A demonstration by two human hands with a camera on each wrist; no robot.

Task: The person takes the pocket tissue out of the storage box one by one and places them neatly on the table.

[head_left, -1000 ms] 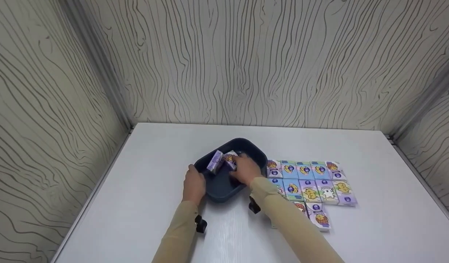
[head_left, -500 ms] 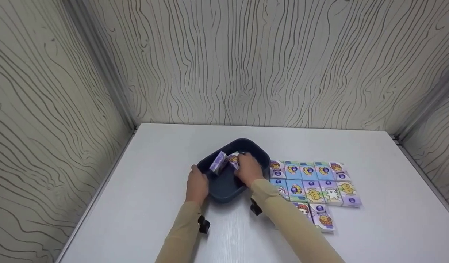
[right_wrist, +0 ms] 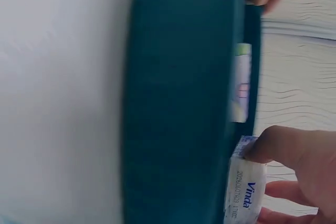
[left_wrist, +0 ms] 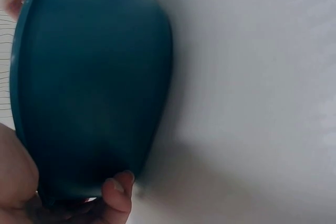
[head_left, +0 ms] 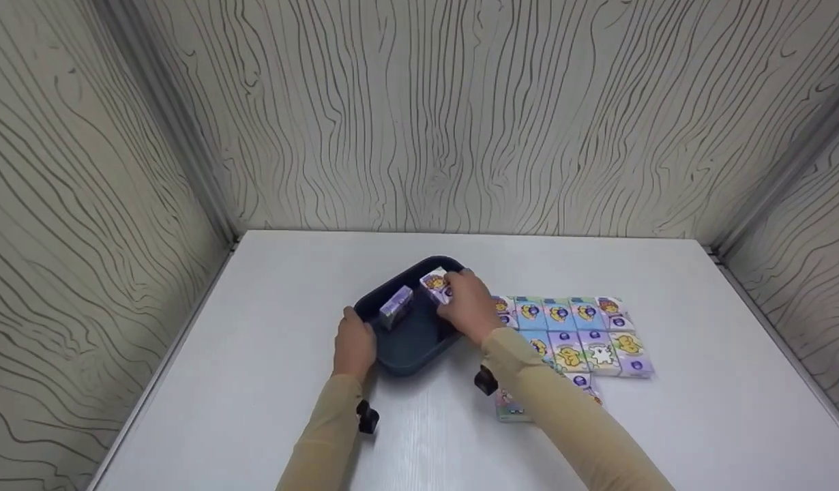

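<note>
A dark teal plastic basin [head_left: 409, 348] stands on the white table, slightly turned. My left hand [head_left: 355, 346] grips its left end, with curled fingers [left_wrist: 116, 195] against the outside wall in the left wrist view. Over the basin's right side, my right hand [head_left: 470, 307] pinches a small pack of tissues [head_left: 434, 284] between thumb and fingers. In the right wrist view that pack [right_wrist: 245, 190] shows "Vinda" print on its side, near the rim. Another purple tissue pack [head_left: 396, 307] stands inside the basin, apart from both hands.
Right of the basin, several tissue packs [head_left: 568, 356] lie flat in close rows on the table [head_left: 269, 409]. My right forearm [head_left: 563, 409] covers part of the nearest row. A wood-grain patterned wall [head_left: 447, 136] rises behind the table.
My right hand has lifted its tissue pack up from the basin floor and a little to the right. My left hand still holds the basin's left end. The other pack has stayed inside.
</note>
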